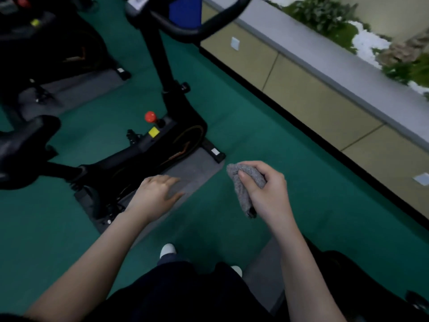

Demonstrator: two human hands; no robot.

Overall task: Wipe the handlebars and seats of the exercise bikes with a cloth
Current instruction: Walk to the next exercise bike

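Note:
A black exercise bike (162, 135) stands ahead on a grey mat. Its handlebar (197, 29) curves across the top of the view, and its black seat (27, 138) is at the left edge. My right hand (267, 187) grips a bunched grey cloth (243, 184) in the air, to the right of the bike's base and well below the handlebar. My left hand (155, 194) hovers with relaxed fingers over the mat's near corner and holds nothing.
A second black bike (53, 47) stands at the upper left. A low beige wall with a grey ledge (325, 73) and plants runs along the right. Green floor (255, 126) lies between bike and wall. My feet (168, 249) show below.

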